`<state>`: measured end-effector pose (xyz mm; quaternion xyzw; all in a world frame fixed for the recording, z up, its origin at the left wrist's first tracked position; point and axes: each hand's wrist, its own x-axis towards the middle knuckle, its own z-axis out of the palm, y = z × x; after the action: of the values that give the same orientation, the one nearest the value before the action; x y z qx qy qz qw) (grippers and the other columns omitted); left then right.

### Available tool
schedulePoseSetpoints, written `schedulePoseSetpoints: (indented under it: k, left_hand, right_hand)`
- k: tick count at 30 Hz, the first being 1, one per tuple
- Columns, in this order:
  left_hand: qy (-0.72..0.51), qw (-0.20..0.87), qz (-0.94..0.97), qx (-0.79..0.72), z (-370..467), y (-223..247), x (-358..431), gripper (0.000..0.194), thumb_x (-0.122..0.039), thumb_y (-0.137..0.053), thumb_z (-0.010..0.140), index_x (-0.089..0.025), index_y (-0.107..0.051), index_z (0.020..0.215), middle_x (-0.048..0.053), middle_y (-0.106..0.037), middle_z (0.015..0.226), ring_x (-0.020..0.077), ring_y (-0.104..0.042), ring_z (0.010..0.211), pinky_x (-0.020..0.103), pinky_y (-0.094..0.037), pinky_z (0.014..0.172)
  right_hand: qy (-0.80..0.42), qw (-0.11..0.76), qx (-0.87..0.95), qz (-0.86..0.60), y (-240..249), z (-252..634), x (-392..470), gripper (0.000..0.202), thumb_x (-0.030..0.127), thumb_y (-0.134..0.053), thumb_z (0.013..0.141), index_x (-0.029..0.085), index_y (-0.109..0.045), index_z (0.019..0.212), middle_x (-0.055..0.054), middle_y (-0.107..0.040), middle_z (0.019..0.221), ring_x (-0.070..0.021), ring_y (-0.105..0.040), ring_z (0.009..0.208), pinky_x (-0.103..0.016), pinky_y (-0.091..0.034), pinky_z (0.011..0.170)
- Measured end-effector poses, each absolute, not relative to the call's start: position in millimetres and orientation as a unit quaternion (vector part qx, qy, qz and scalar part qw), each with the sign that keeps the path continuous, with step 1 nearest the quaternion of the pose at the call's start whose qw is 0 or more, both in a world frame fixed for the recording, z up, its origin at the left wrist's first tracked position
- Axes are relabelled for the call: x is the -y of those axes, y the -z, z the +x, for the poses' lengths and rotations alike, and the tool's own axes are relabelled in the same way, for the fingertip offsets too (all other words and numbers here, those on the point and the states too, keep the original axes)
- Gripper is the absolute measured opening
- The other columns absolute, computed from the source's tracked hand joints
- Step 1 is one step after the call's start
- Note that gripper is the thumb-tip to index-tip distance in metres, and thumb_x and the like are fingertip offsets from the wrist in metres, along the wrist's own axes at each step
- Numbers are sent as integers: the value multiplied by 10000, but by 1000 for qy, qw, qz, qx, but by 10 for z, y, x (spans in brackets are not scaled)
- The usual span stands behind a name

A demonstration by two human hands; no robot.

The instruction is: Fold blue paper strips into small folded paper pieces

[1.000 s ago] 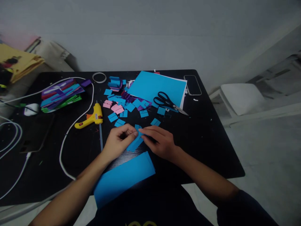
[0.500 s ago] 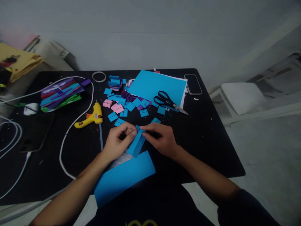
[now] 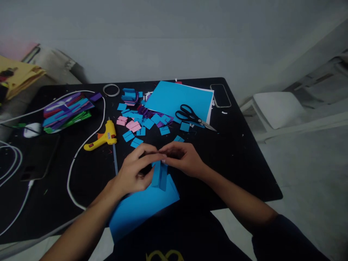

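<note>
Between my two hands is a folded blue paper strip (image 3: 160, 177), its lower end hanging toward me. My left hand (image 3: 138, 169) grips its left side and upper end with bent fingers. My right hand (image 3: 184, 158) pinches the top of the strip, its fingertips meeting those of my left hand. Underneath lie larger blue sheets (image 3: 144, 212) at the table's front edge. Just beyond my hands are small folded blue pieces (image 3: 128, 136) and pink pieces (image 3: 133, 126).
A yellow glue gun (image 3: 104, 136) lies left of my hands, inside a looping white cable (image 3: 71, 181). Black-handled scissors (image 3: 190, 115) rest on a large blue sheet (image 3: 176, 98). Phones (image 3: 220, 96) and bundled coloured strips (image 3: 66, 110) are on the black table (image 3: 233, 159).
The blue strip has turned more upright, its lower end swinging right. My left hand has shifted, its fingers now reaching over the strip's top to my right fingertips. The view has moved slightly.
</note>
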<state>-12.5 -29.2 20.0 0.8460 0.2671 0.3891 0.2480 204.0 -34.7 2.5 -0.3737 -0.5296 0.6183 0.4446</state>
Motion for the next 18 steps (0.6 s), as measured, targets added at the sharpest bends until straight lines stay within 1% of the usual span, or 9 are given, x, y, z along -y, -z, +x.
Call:
schedulePoseSetpoints:
  k: [3,7,10,13,18]
  left_hand:
    - [-373,230,862,-255,-139,-213,288,449,-33,-674,845,-240,-688,1242,81,-604,1112,196,-651,981,316,-585,800]
    - [-375,194,866,-268,-157,-233,281,339,-69,-687,875,-205,-691,1186,78,-638,1062,181,-670,925,295,-578,778]
    - [-370,198,863,-280,-178,-247,282,270,-111,-696,904,-189,-684,1162,83,-674,1043,178,-686,905,284,-574,764]
    - [-363,208,863,-284,-195,-249,286,243,-119,-688,920,-186,-680,1154,85,-696,1026,174,-698,893,277,-575,757]
    - [-373,213,853,-297,-200,-236,290,235,-130,-701,926,-199,-687,1150,75,-728,989,174,-721,884,270,-585,751]
  right_hand:
    - [-620,436,530,-380,-34,2049,337,243,361,-875,785,189,-806,941,-44,-806,888,-184,-763,826,-300,-612,778]
    - [-618,432,541,-372,-62,2066,322,203,347,-846,816,190,-821,941,-48,-819,919,-186,-770,848,-309,-618,810]
    - [-626,431,539,-362,-86,2072,318,181,299,-830,828,195,-827,976,-47,-826,946,-182,-778,871,-309,-619,838]
    - [-636,430,531,-357,-104,2073,321,187,274,-831,822,206,-830,996,-44,-830,965,-182,-784,886,-310,-624,845]
    - [-636,441,519,-364,-113,2066,326,196,296,-848,810,192,-834,974,-55,-832,962,-195,-788,889,-322,-632,840]
